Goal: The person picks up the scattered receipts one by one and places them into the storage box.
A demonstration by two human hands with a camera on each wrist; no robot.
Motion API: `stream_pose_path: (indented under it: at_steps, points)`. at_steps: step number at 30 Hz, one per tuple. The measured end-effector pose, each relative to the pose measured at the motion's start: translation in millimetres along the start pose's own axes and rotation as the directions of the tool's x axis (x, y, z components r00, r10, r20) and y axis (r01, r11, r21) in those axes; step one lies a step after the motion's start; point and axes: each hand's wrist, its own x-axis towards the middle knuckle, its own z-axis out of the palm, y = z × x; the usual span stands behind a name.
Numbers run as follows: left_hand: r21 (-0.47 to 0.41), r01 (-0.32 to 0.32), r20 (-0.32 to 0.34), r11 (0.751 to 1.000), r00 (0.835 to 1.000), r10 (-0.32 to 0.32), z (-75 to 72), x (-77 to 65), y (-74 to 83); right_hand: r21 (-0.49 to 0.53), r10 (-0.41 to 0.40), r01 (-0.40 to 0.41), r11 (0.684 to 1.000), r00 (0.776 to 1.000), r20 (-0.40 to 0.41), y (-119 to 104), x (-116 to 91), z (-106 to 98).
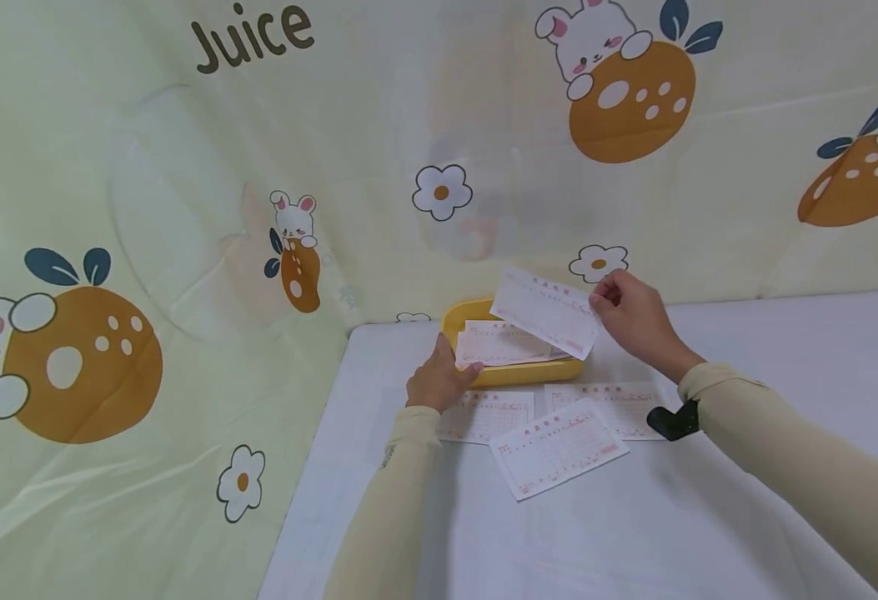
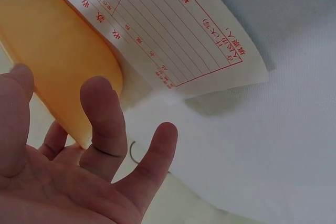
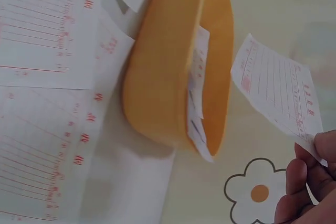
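A yellow plastic basket [image 1: 529, 375] stands at the back of the white table, with printed receipt slips [image 1: 500, 344] lying inside it. My left hand [image 1: 439, 377] grips the basket's left end, the thumb on its near side; in the left wrist view two fingers [image 2: 107, 124] stick out free of the wall. Up over the basket's right side, my right hand [image 1: 634, 321] pinches one receipt slip [image 1: 544, 312] by its right edge. That slip hangs tilted, apart from the basket in the right wrist view.
In front of the basket, several receipt slips lie on the table, including one at the left [image 1: 493, 417], one at the right [image 1: 607, 408] and an overlapping one [image 1: 559, 450] nearest me. Behind the table hangs a patterned curtain [image 1: 378, 233]. A black wrist mount [image 1: 674, 421] sits on the right sleeve.
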Motion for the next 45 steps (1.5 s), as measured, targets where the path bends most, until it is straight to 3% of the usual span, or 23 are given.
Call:
stream_pose_path:
  at_steps: [10, 19, 29, 35, 40, 45]
  points:
    - [0.0, -0.009, 0.005, 1.0, 1.0, 0.009, -0.3, -1.4, 3.5, -0.023, -0.024, 0.024, 0.999, 1.0, 0.012, -5.5, 18.5, 1.1]
    - [0.0, -0.011, 0.008, 1.0, 1.0, 0.011, 0.0, -0.7, 3.6, -0.126, -0.134, 0.141, 0.982, 0.989, 0.062, -3.1, 36.3, -5.3]
    - [0.001, 0.016, 0.023, 1.0, 1.0, -0.016, -1.8, -3.2, 2.6, -0.145, -0.101, 0.124, 0.982, 0.983, 0.156, -15.7, 44.4, 2.2]
    - [0.009, 0.014, 0.019, 1.0, 1.0, -0.014, -1.5, -1.0, -0.7, -0.146, -0.099, 0.124, 0.982, 0.982, 0.163, -23.3, 49.2, 13.0]
    - [0.068, -0.009, 0.001, 0.998, 1.0, 0.009, 0.0, 2.7, -4.5, -0.159, -0.085, 0.112, 0.981, 0.982, 0.169, -24.4, 51.8, 24.3]
    - [0.078, -0.019, 0.005, 0.997, 1.0, 0.019, -1.7, 2.2, -1.2, -0.168, -0.07, 0.092, 0.982, 0.989, 0.131, -22.2, 50.7, 30.8]
